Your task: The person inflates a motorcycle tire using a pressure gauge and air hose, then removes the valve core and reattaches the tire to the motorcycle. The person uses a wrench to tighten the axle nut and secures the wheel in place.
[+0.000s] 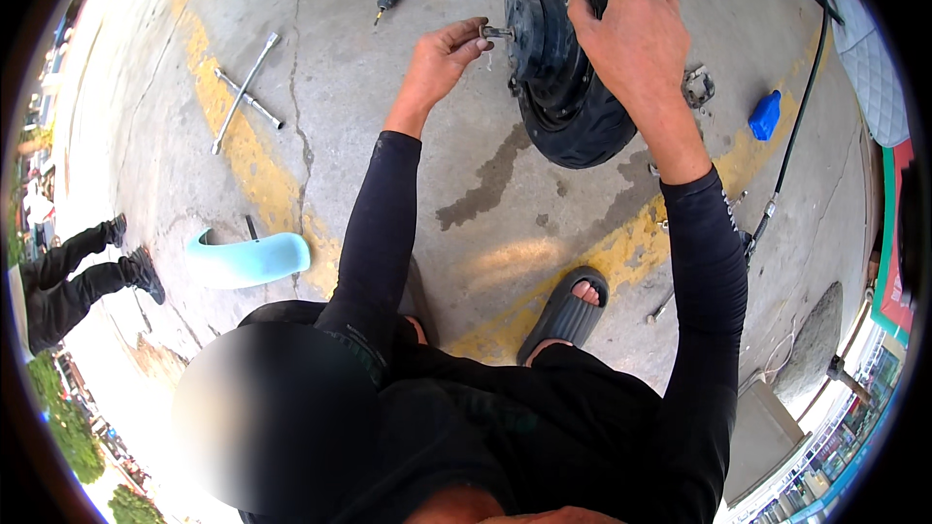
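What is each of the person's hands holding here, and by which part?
The right hand grips the black wheel by the top of its tyre. The left hand pinches the wheel's axle stub with its fingertips.

a single head-worn fisheye view looks steeply down from above the person, facing forward over the concrete ground [388, 107], with both forearms rising from 6 o'clock toward the black wheel [568, 78] at 12 to 1 o'clock. it sits close, so the knees and a sandal [566, 309] fill the lower centre. straight edges bow near the dark round rim, and a bystander's legs [78, 272] show at 9 o'clock.
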Demonstrator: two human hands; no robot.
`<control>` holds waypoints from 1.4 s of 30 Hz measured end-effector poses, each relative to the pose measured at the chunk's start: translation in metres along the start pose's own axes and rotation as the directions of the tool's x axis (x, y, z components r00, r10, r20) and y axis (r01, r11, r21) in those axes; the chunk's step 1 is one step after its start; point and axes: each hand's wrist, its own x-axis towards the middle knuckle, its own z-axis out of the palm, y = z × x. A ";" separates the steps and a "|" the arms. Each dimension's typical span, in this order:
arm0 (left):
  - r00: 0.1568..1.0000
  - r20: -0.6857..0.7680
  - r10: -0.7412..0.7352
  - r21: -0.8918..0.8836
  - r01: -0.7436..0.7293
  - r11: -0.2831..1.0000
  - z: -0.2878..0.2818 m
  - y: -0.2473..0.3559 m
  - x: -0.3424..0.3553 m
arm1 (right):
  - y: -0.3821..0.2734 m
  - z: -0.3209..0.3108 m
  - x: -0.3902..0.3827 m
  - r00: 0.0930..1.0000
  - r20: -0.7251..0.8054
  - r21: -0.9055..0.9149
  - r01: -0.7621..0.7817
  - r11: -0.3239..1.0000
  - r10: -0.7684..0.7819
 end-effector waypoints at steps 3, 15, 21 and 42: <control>1.000 -0.012 0.027 0.194 -0.024 0.981 -0.006 -0.001 0.003 | -0.002 -0.002 0.001 1.000 0.014 -0.014 -0.002 1.000 0.002; 1.000 -0.010 0.019 0.356 -0.014 0.934 -0.012 0.020 0.003 | -0.013 -0.009 0.000 0.999 0.007 -0.019 -0.045 0.999 0.045; 0.999 -0.012 0.053 0.371 -0.045 0.928 -0.011 0.025 0.005 | -0.014 -0.010 0.001 0.998 0.019 -0.025 -0.054 0.998 0.054; 1.000 0.013 0.016 0.112 -0.018 0.994 0.005 0.008 0.015 | -0.021 -0.002 0.001 0.999 -0.008 -0.029 0.036 0.999 -0.037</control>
